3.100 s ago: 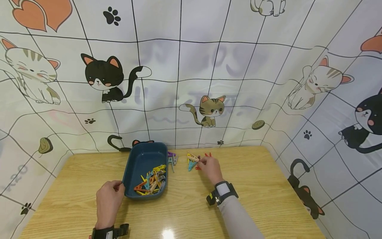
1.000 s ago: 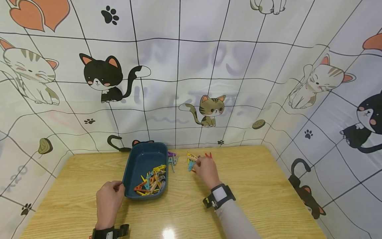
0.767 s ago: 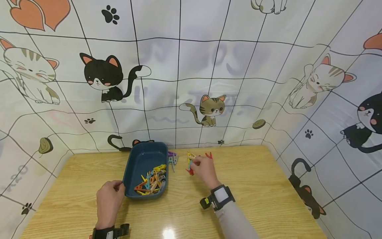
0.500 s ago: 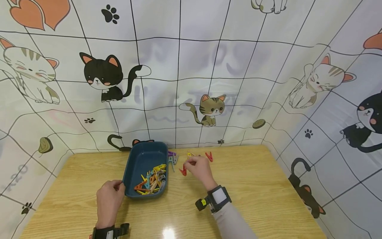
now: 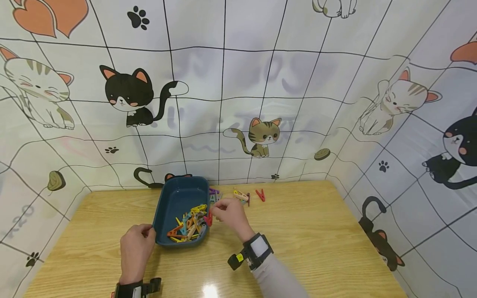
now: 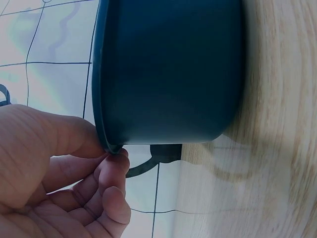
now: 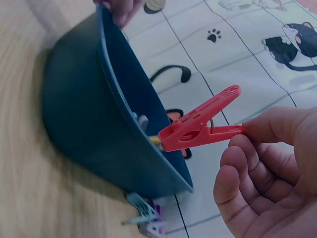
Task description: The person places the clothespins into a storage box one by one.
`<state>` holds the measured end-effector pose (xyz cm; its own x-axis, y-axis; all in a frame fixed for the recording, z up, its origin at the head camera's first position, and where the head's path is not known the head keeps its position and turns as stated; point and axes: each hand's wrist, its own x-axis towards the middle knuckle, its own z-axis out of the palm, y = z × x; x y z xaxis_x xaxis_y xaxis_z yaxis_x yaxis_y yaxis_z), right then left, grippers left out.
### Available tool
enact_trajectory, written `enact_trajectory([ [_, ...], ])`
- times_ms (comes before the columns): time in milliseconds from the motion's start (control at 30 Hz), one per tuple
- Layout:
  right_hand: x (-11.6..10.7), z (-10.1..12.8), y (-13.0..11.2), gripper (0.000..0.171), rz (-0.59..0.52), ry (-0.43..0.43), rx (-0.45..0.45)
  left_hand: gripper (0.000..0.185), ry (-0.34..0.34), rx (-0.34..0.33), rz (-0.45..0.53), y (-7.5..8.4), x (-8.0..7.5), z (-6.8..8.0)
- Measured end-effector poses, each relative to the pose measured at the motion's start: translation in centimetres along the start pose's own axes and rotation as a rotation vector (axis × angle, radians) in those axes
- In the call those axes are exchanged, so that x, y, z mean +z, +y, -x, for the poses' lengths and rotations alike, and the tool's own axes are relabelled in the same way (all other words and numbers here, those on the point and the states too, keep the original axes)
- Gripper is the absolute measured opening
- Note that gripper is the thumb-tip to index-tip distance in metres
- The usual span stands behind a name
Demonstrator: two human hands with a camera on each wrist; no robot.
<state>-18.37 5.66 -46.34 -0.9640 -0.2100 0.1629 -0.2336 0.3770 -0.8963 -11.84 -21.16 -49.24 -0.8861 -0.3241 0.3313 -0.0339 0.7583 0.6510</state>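
While my left hand [image 5: 136, 247] pinches the blue tray [image 5: 167, 205] rim, my right hand [image 5: 230, 213] nips the red clothespin [image 7: 198, 126] by its tail: light, stiff, slick plastic, I judge.

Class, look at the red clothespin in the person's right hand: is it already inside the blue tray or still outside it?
Outside. The right hand pinches the red clothespin by its tail in the air beside the blue tray's rim; other pins already lie inside.

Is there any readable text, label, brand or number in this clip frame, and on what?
No text can be read.
Backdrop cloth: faint grey letter-like shapes show through behind the cat drawings, too blurred to read.
Right wrist strap: a small yellow tag, too small to read.
Blue tray, red clothespin in the right hand: no markings visible.
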Motion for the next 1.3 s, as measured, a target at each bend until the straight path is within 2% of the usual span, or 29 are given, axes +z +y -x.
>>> enact_trajectory([
  [333,2.5,0.5,-0.3,0.011,-0.049,-0.032,0.037,0.016,-0.005,-0.009,-0.005,-0.1,0.0,0.0],
  [600,3.5,0.8,0.2,0.013,0.005,-0.047,0.043,0.016,-0.011,-0.013,0.001,0.0,0.1,-0.1],
  [900,4.0,0.8,0.9,0.013,0.026,-0.054,0.069,0.016,-0.015,-0.017,-0.008,-0.1,0.0,0.0],
  [1300,3.3,1.0,1.6,0.016,0.015,-0.049,0.073,0.016,-0.008,-0.005,-0.007,-0.1,0.0,0.0],
])
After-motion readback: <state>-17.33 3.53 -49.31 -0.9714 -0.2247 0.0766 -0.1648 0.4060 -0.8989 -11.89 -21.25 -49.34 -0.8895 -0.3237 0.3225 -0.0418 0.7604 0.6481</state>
